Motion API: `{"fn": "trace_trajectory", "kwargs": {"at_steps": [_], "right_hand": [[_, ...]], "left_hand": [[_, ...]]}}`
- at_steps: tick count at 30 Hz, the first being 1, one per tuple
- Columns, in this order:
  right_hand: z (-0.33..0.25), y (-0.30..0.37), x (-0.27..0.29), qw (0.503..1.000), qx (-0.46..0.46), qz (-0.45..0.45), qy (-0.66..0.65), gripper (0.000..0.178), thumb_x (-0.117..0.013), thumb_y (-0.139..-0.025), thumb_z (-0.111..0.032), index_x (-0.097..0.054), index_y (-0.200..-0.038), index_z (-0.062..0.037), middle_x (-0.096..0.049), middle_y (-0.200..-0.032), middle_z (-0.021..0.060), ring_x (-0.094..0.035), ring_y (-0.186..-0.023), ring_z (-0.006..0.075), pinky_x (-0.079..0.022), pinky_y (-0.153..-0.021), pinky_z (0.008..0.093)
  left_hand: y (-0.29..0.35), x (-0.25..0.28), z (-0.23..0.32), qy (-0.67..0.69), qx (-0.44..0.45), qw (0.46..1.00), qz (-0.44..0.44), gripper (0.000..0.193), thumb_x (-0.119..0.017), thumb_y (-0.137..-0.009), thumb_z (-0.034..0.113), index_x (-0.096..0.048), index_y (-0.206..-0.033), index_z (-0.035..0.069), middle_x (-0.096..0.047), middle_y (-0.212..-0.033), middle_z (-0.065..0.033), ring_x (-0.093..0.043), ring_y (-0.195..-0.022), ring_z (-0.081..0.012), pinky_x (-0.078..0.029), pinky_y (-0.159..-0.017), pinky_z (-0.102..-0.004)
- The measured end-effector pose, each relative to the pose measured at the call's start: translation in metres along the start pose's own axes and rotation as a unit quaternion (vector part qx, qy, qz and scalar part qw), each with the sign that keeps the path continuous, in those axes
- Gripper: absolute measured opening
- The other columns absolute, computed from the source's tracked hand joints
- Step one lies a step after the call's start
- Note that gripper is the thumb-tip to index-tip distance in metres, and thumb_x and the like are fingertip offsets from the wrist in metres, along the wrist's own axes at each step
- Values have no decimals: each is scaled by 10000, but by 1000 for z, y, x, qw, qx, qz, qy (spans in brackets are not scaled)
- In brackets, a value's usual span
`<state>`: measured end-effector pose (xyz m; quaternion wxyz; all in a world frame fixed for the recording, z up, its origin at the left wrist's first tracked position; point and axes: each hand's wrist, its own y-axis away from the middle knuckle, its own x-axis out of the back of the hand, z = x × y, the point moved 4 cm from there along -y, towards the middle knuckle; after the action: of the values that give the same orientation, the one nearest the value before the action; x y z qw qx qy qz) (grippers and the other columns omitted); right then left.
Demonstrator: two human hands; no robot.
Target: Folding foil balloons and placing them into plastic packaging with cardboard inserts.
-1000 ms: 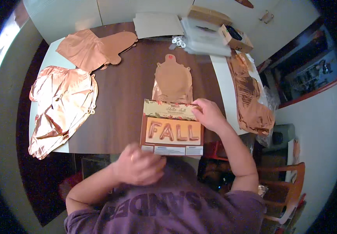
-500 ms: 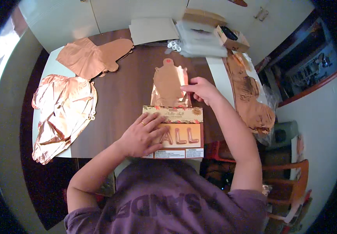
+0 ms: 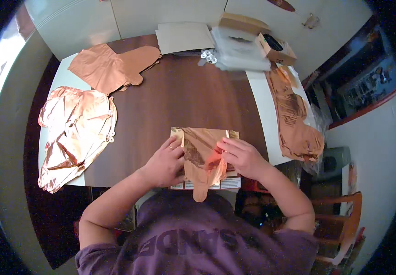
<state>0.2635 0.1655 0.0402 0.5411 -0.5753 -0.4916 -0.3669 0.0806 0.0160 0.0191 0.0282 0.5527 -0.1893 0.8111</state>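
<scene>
A copper foil balloon is folded down over a printed card at the table's near edge. Its rounded tab points toward me, past the card's lower edge. Along the foil's left side, my left hand has its fingers bent against the edge. My right hand pinches the right edge near the card's top corner. Most of the card's face is hidden beneath the foil; its corners and lower strip show.
Shiny foil balloons lie at the left, with matte copper ones behind. More copper foil is stacked at the right. At the back are pale card sheets, white rings, clear plastic bags and a small box.
The balloon, which lay beyond the card, is now folded toward me over its face. My right hand has come nearer, and my left has shifted from the card's face to the foil's left edge.
</scene>
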Motion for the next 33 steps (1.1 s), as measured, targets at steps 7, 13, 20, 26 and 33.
{"fn": "trace_trajectory", "kwargs": {"at_steps": [7,13,20,26,33], "right_hand": [[0,4,5,1000,11,7,-20,241,-621,-785,-193,-653,-979,-52,-609,-1242,124,-581,-1156,308,-484,-986,428],[-32,-3,39,992,-68,-110,5,452,-764,-629,-385,-642,-864,-18,-581,-1251,180,-494,-1238,354,-270,-1099,591],[-108,34,5,967,-157,-129,156,586,-580,-892,-307,-433,-1399,-52,-369,-1484,205,-343,-1368,400,-291,-1095,595],[-93,61,-30,968,-128,116,180,333,-513,-926,-168,-615,-1226,-64,-564,-1319,166,-529,-1225,362,-452,-1013,479],[-75,58,19,883,-329,324,-83,243,-625,-920,-153,-657,-1071,34,-681,-1011,187,-678,-888,315,-536,-779,355]], "left_hand": [[-6,47,1,61,9,987,147,758,-590,-807,598,-494,-1271,6,-480,-1307,-219,-409,-1274,-415,-278,-1097,-535],[-4,3,6,-25,13,994,-105,925,-402,-874,700,-295,-1476,7,-249,-1544,-235,-215,-1442,-387,-131,-1155,-561],[20,-5,60,-51,71,993,-76,908,-425,-876,666,-302,-1480,-1,-290,-1535,-220,-249,-1438,-369,-169,-1150,-543],[20,4,62,62,113,990,-48,811,-512,-884,564,-340,-1459,18,-287,-1527,-233,-249,-1430,-387,-166,-1153,-549],[45,34,24,373,177,829,377,613,-478,-941,379,-396,-1397,-22,-349,-1485,-207,-316,-1397,-320,-217,-1157,-432]]}}
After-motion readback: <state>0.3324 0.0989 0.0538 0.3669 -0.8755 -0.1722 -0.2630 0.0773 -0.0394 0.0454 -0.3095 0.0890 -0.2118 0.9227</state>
